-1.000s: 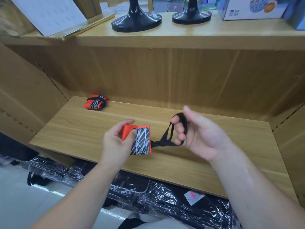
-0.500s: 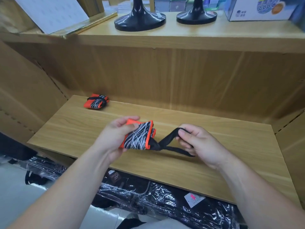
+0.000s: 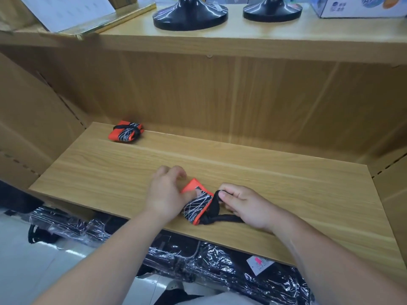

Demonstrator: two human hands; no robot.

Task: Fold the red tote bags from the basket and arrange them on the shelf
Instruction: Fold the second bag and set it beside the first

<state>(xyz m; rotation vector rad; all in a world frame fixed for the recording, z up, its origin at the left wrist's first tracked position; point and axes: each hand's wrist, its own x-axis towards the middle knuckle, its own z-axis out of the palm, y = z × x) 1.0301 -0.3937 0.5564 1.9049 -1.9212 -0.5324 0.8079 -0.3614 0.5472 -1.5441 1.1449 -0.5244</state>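
A folded red tote bag [image 3: 197, 204] with a black panel of white scribble lines lies on the wooden shelf [image 3: 286, 194] near its front edge. My left hand [image 3: 167, 192] holds the bundle from the left, thumb pressed on its top. My right hand [image 3: 246, 205] pinches the bag's black strap [image 3: 214, 211], which loops along the bundle's right side. A second folded red tote bag [image 3: 126, 134], tied round with its own strap, sits at the shelf's back left corner. No basket is in view.
Above is an upper shelf [image 3: 242, 40] with two black round bases [image 3: 190, 16], a white box [image 3: 361, 7] at the right and a white sheet [image 3: 66, 12] at the left. Plastic-wrapped black goods [image 3: 198, 256] lie below the shelf's front edge.
Both hands have come down from mid-air, so the bundle now rests on the shelf. My right hand has brought the strap in from the outstretched position to the bundle's right side.
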